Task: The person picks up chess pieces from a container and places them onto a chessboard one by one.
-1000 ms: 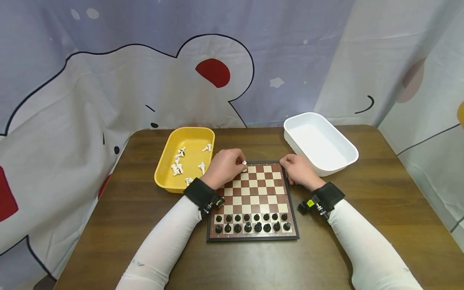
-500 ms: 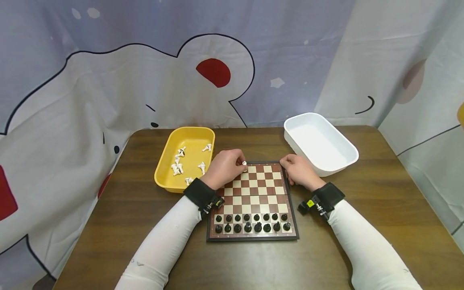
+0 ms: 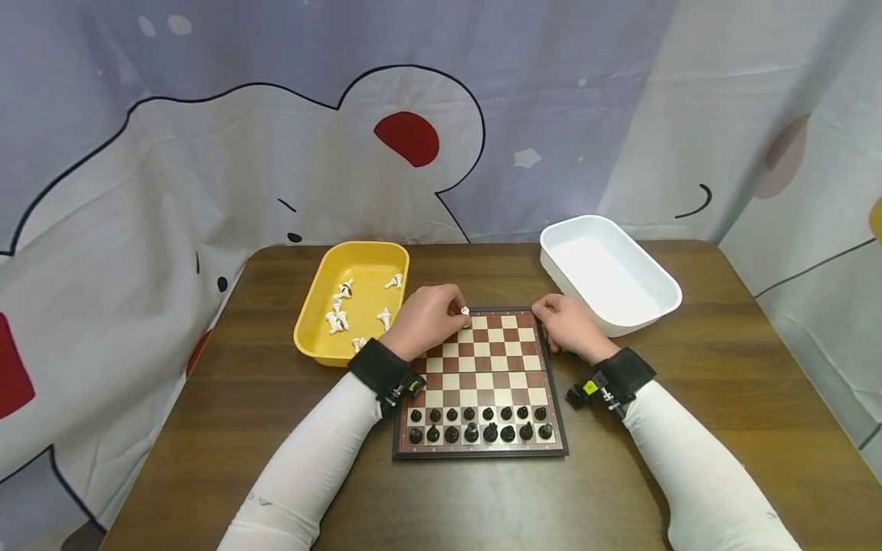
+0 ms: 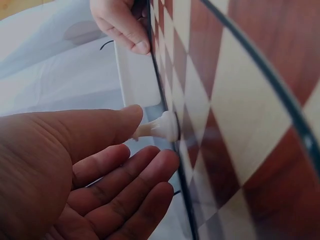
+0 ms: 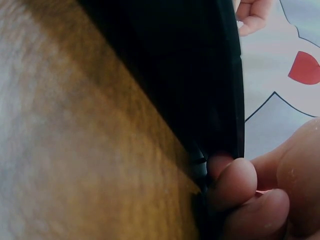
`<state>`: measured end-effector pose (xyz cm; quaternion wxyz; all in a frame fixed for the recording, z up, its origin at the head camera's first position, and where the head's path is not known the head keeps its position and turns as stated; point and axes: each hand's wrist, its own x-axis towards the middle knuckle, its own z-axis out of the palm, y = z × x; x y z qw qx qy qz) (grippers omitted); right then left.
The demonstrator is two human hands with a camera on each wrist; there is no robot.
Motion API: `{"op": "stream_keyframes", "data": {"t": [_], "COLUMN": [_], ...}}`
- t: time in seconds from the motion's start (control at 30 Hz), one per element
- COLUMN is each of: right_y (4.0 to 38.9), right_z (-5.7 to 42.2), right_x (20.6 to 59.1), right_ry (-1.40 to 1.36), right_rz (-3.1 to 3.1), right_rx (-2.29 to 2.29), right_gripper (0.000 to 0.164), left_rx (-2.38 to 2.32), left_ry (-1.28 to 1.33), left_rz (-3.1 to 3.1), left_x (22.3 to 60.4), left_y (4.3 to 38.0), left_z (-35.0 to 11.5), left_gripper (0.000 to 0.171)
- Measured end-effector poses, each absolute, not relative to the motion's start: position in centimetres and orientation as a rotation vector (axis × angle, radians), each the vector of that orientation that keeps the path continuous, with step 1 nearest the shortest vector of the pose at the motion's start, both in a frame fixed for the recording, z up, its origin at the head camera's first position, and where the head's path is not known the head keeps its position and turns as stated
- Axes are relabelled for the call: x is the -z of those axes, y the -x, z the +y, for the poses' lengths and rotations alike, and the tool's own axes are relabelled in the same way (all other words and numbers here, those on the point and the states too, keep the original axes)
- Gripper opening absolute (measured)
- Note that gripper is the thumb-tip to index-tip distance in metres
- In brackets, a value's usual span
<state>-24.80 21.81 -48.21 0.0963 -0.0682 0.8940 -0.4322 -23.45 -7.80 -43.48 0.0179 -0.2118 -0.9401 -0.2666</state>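
A brown-and-cream chessboard (image 3: pixel 484 380) lies on the table with its dark rim around it. My left hand (image 3: pixel 426 320) is over its far left part and pinches a white chess piece (image 4: pixel 167 126) by its narrow stem. In the left wrist view the piece's wide base is right at the squares by the far rim. The other left fingers are loosely bent beside it. At the far right corner, my right hand (image 3: pixel 573 326) grips the board's edge; its bent fingertips (image 5: pixel 237 180) press at the black side. Two rows of black chess pieces (image 3: pixel 472 432) stand along the near side.
Left of the board is a yellow tray (image 3: pixel 308 337) with several white chess pieces (image 3: pixel 336 317) lying in it. A white tray (image 3: pixel 616 275) stands at the back right, close behind my right hand. A patterned curtain (image 3: pixel 524 115) hangs behind the wooden table (image 3: pixel 482 505).
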Motion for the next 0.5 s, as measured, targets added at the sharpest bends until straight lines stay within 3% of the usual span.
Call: {"op": "stream_keyframes", "data": {"t": [0.5], "right_y": [25.0], "right_z": [22.0], "right_x": [48.5], "right_ry": [0.208], "right_rz": [2.652], "right_rx": [1.270], "right_gripper": [0.035], "left_rx": [1.036], "left_ry": [0.569], "left_rz": [-2.823], "left_x": [40.0], "left_y": [23.4], "left_z": [-11.2], "left_gripper": [0.026]}}
